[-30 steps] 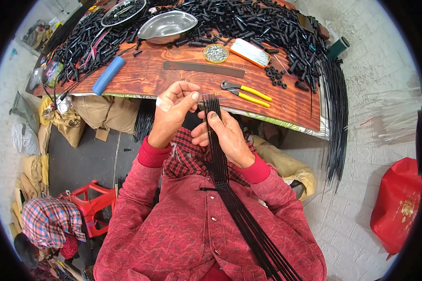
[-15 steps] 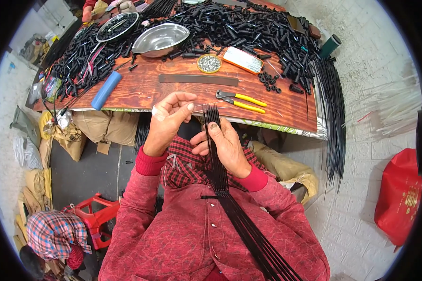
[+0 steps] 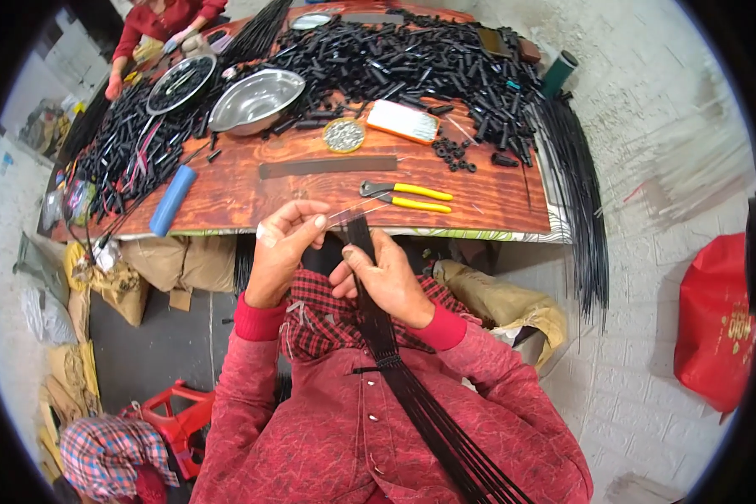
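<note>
A bundle of black strands extends up the person's front, on the near side of the yellow-handled pliers. A dark tie gathers it partway along; its upper ends stop short of the pliers. The right hand, on the near side of the pliers, grasps the bundle near these ends, thumb over the strands and fingertips showing at their left. The left hand, nearer the person and left of the pliers, pinches a thin wire between thumb and forefinger. The wire slants toward the pliers; whether it touches the strands cannot be determined.

The pliers lie on a wooden table, near its front edge, handles directed right. A blue roll lies well to their left. A flat brown strip lies just beyond them, offset left. Farther beyond the pliers are black rings to the right, a round dish of small metal pieces to the left, and an orange-rimmed box directly behind. A steel bowl stands farther back, left of the pliers. A heap of black tubes spans the table's far side. A co-worker is farthest, beyond and left of the pliers.
</note>
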### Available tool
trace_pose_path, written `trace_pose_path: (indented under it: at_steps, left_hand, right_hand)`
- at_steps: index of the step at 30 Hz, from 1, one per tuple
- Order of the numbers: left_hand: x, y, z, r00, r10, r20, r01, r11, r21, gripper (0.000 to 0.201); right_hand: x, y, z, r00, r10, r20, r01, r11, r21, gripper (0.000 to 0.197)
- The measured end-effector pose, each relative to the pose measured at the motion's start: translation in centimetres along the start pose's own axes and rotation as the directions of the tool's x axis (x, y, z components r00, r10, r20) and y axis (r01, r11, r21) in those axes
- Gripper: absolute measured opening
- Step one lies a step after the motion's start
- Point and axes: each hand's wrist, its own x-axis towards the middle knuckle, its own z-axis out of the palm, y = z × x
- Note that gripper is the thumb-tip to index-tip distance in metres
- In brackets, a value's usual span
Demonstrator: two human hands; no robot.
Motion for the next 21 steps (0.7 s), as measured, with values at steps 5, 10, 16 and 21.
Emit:
trace_pose_path:
  at_steps: [5, 10, 16, 21]
  left_hand:
    - [0.3, 0.0, 0.1, 0.999, -0.035, 0.013, 0.035, 0.999, 0.038, 0.022]
    - [0.7, -0.3, 0.2, 0.995, -0.079, 0.060, 0.075, 0.995, 0.058, 0.023]
    - [0.4, -0.3, 0.7, 0.997, -0.052, 0.065, 0.045, 0.995, 0.090, 0.021]
    - [1.6, 2.0, 1.2, 0.982, -0.073, 0.173, 0.025, 0.963, 0.267, 0.022]
  right_hand:
    - [-0.1, -0.2, -0.4, 1.000, -0.006, 0.005, 0.005, 1.000, 0.015, 0.024]
    - [-0.1, 0.4, -0.9, 1.000, -0.002, 0.026, 0.000, 0.999, 0.054, 0.029]
    - [-0.8, 0.2, -1.2, 0.994, -0.099, 0.051, 0.097, 0.994, 0.053, 0.028]
    - [-2.4, 0.4, -2.5, 0.980, -0.200, 0.010, 0.200, 0.979, 0.035, 0.028]
